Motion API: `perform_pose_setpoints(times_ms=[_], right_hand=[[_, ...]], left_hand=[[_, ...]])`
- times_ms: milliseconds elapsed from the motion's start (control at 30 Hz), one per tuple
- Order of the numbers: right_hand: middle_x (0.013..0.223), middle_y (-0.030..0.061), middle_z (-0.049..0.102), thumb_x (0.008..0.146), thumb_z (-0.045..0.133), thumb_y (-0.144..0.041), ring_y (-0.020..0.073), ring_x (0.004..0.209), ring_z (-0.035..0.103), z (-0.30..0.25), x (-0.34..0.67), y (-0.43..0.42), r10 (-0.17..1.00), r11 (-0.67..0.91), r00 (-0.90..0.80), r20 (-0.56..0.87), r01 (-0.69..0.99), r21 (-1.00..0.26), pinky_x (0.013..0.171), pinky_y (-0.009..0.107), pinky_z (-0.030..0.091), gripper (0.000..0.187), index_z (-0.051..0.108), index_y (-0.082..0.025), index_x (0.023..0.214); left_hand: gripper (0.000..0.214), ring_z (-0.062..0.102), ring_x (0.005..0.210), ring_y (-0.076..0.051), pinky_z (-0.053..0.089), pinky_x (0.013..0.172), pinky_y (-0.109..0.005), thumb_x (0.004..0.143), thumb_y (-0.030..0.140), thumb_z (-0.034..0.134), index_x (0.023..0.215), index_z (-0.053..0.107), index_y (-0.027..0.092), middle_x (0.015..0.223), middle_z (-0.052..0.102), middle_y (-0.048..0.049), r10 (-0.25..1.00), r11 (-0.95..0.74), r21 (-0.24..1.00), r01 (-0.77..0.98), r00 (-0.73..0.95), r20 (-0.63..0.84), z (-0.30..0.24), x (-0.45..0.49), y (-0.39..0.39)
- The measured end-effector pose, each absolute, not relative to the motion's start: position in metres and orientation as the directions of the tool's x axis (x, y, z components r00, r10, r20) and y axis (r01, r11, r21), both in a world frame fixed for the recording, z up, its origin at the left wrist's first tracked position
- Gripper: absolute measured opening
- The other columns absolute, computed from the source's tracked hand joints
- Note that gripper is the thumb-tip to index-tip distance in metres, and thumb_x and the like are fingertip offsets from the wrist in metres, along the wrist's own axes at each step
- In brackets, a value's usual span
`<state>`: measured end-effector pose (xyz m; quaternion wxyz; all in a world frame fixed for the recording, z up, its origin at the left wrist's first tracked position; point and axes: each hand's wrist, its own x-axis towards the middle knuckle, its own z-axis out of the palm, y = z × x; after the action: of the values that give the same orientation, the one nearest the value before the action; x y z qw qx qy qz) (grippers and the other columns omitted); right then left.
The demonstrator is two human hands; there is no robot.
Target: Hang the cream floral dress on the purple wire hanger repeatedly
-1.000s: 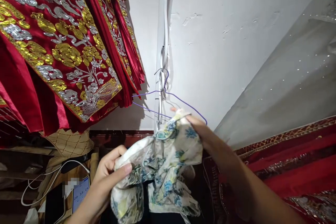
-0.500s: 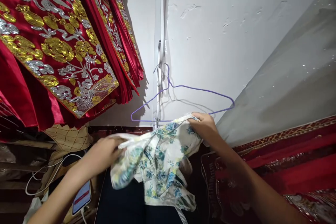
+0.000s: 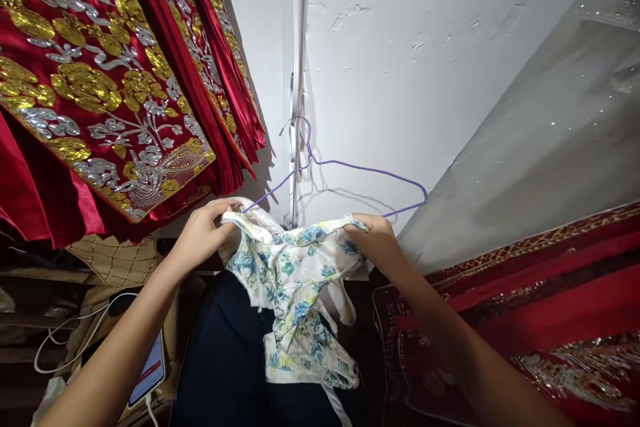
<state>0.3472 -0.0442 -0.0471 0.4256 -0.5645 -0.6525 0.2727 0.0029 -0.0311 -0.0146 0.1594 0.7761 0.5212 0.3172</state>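
Observation:
A white top with blue and yellow flowers [image 3: 310, 267] hangs between my two hands, its lower part over dark cloth at my legs. My left hand [image 3: 207, 230] pinches one upper edge of it, where the left end of a purple wire hanger [image 3: 363, 169] goes in behind the fabric. My right hand [image 3: 373, 235] grips the other upper edge, below the hanger's right end, which stays outside the top. The hanger's hook is on a white upright rail [image 3: 296, 90] by the wall.
Red garments with gold and silver embroidery [image 3: 115, 87] hang at the upper left. Lower left lie a phone [image 3: 150, 373] and a white cable [image 3: 43, 367]. A clear plastic cover [image 3: 530, 160] and red cloth [image 3: 560, 307] fill the right side.
My left hand has moved up with its edge of the top, bringing it over the hanger's left end. My right hand keeps its hold. The view has shifted slightly.

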Motion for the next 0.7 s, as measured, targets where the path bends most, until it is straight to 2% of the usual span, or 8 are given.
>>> perform_pose_setpoints(times_ms=[67, 167, 233, 333, 433, 533, 600, 700], right_hand=[[0.06, -0.0043, 0.034, 0.081, 0.053, -0.032, 0.0123, 0.059, 0.033, -0.047, 0.337, -0.051, 0.973, 0.232, -0.086, 0.216, 0.408, -0.883, 0.055, 0.027, 0.026, 0.029, 0.038, -0.022, 0.059], [0.066, -0.0018, 0.052, 0.077, 0.056, -0.026, 0.0155, 0.065, 0.048, -0.039, 0.326, -0.069, 0.962, 0.264, -0.161, 0.222, 0.318, -0.911, 0.06, 0.026, 0.037, 0.01, 0.061, -0.02, 0.072], [0.074, -0.0005, 0.063, 0.074, 0.061, -0.023, 0.0184, 0.07, 0.056, -0.03, 0.331, -0.081, 0.968, 0.25, -0.071, 0.24, 0.33, -0.91, 0.064, 0.028, 0.044, 0.037, 0.069, -0.022, 0.11], [0.085, 0.0016, 0.072, 0.072, 0.066, -0.024, 0.0195, 0.065, 0.061, -0.014, 0.359, -0.082, 0.933, 0.212, 0.215, 0.289, 0.321, -0.923, 0.063, 0.031, 0.049, 0.079, 0.046, -0.026, 0.149], [0.096, 0.0064, 0.075, 0.068, 0.072, -0.025, 0.0242, 0.079, 0.066, 0.002, 0.398, -0.06, 0.924, 0.208, 0.222, 0.311, 0.389, -0.897, 0.069, 0.033, 0.052, 0.064, 0.066, -0.022, 0.131], [0.089, 0.0098, 0.075, 0.068, 0.08, -0.035, 0.0274, 0.084, 0.066, 0.021, 0.424, -0.04, 0.991, 0.11, -0.114, 0.07, 0.396, -0.912, 0.07, 0.033, 0.051, 0.026, 0.079, -0.016, 0.086], [0.074, 0.0073, 0.072, 0.069, 0.081, -0.046, 0.0228, 0.068, 0.064, 0.029, 0.425, -0.037, 0.956, -0.007, -0.278, -0.092, 0.293, -0.956, 0.061, 0.031, 0.048, 0.03, 0.074, -0.016, 0.07], [0.067, 0.0032, 0.068, 0.074, 0.075, -0.058, 0.021, 0.063, 0.064, 0.013, 0.404, -0.046, 0.969, -0.043, -0.241, -0.052, 0.044, -0.998, 0.059, 0.032, 0.05, 0.038, 0.072, -0.02, 0.071]], left_hand=[[0.018, 0.06, 0.126, -0.027, 0.045, 0.106, -0.037, 0.086, 0.021, 0.05, 0.095, 0.065, 0.017, 0.14, 0.062, -0.0121, 0.843, -0.523, 0.632, 0.571, 0.242, 0.479, -0.004, 0.015, -0.032], [0.045, 0.065, 0.117, -0.023, 0.048, 0.102, -0.037, 0.086, 0.016, 0.046, 0.13, 0.055, 0.018, 0.129, 0.069, -0.0104, 0.829, -0.542, 0.627, 0.56, 0.231, 0.51, 0.004, 0.023, -0.027], [0.053, 0.067, 0.11, -0.023, 0.048, 0.1, -0.037, 0.086, 0.015, 0.043, 0.139, 0.053, 0.017, 0.122, 0.072, -0.0086, 0.828, -0.539, 0.569, 0.622, 0.267, 0.492, 0.004, 0.02, -0.022], [0.047, 0.065, 0.113, -0.025, 0.046, 0.103, -0.036, 0.086, 0.015, 0.043, 0.127, 0.065, 0.015, 0.123, 0.071, -0.0088, 0.813, -0.556, 0.475, 0.682, 0.327, 0.482, 0.006, 0.01, -0.018], [0.043, 0.065, 0.112, -0.025, 0.047, 0.102, -0.035, 0.086, 0.017, 0.044, 0.122, 0.068, 0.017, 0.121, 0.072, -0.0074, 0.815, -0.561, 0.48, 0.675, 0.349, 0.462, 0.016, 0.004, -0.016], [0.03, 0.065, 0.107, -0.024, 0.047, 0.1, -0.034, 0.087, 0.026, 0.05, 0.104, 0.074, 0.018, 0.113, 0.072, -0.007, 0.819, -0.556, 0.521, 0.648, 0.321, 0.475, 0.027, -0.001, -0.005], [0.025, 0.064, 0.103, -0.023, 0.047, 0.096, -0.032, 0.086, 0.033, 0.054, 0.094, 0.073, 0.018, 0.106, 0.071, -0.0067, 0.836, -0.521, 0.577, 0.629, 0.239, 0.495, 0.028, -0.004, 0.006], [0.022, 0.063, 0.084, -0.019, 0.048, 0.078, -0.028, 0.083, 0.038, 0.06, 0.091, 0.066, 0.018, 0.091, 0.069, -0.0037, 0.891, -0.37, 0.672, 0.641, 0.04, 0.453, 0.021, -0.004, 0.02]])
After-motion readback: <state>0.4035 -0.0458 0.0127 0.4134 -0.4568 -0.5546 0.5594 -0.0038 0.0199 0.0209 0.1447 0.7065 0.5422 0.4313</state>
